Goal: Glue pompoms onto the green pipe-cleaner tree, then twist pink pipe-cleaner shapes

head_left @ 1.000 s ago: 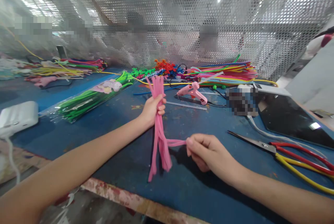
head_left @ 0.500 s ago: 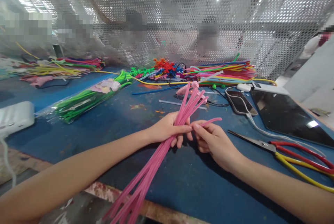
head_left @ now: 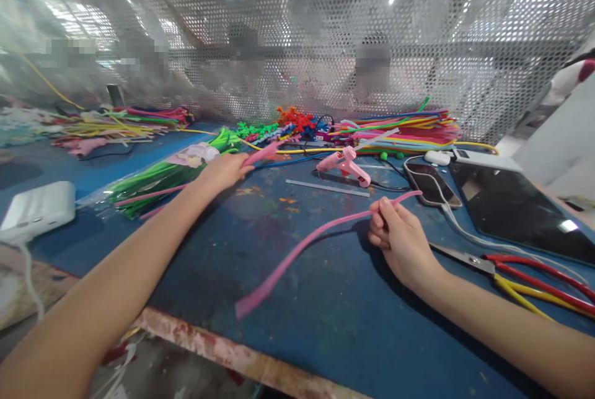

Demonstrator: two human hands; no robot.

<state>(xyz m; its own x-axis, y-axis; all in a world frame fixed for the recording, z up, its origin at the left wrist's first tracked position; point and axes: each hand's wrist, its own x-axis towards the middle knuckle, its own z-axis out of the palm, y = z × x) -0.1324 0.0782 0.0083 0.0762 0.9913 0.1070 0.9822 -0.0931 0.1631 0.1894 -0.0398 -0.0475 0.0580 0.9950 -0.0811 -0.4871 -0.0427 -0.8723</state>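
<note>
Closed around a bundle of pink pipe cleaners [head_left: 263, 153], my left hand [head_left: 225, 170] is out over the packet of green pipe cleaners [head_left: 158, 179] at the left. The bundle's other ends show behind my forearm, above the packet. My right hand [head_left: 402, 235] pinches one pink pipe cleaner [head_left: 320, 232] near its upper end. That pipe cleaner curves down to the left over the blue table, its lower end blurred. Scissors [head_left: 469, 259] with red and yellow handles lie just right of my right hand. A pink glue gun [head_left: 346, 166] rests beyond it.
A clear glue stick [head_left: 328, 188] lies before the glue gun. Colourful pipe cleaners [head_left: 404, 129] are piled along the perforated screen [head_left: 316, 27]. At the right are a phone [head_left: 432, 183], cables and a dark tablet [head_left: 520, 201]; a white device [head_left: 39, 210] stands at the left.
My hands have moved apart. The left has carried the pink bundle away to the far left; the right has drawn one pipe cleaner out of it, slightly to the right.
</note>
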